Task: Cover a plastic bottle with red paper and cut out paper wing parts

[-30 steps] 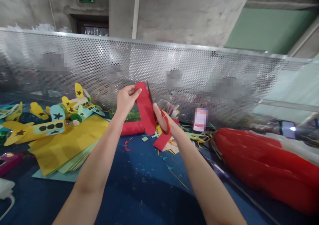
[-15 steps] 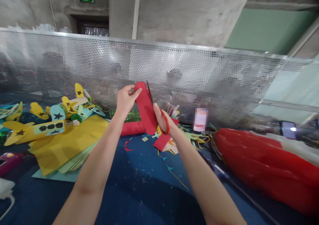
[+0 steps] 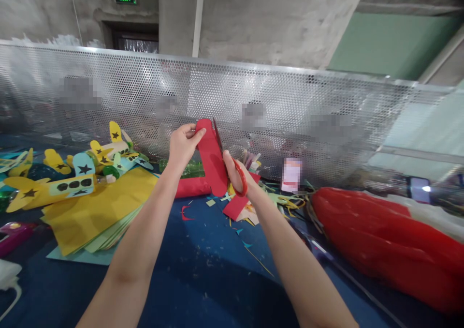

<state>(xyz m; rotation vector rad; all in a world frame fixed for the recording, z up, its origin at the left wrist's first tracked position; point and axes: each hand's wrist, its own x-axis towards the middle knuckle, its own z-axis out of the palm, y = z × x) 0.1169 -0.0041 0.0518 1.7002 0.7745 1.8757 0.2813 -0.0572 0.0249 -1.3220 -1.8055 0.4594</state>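
Between thumb and fingers, my left hand pinches the top of a red paper strip with rounded ends. My right hand is wrapped round the red-handled scissors, whose dark blades point up along the strip's right edge. Behind the strip, a red paper roll lies on the blue table, in front of a green plastic bottle. Red paper offcuts are scattered below my hands, and a flat red paper piece rests among scraps just past the scissors.
Yellow paper sheets lie over pale green and blue ones at left, beside several paper airplanes. A perforated metal screen stands behind the table. A lit phone leans there, and a large red plastic bag lies at right.
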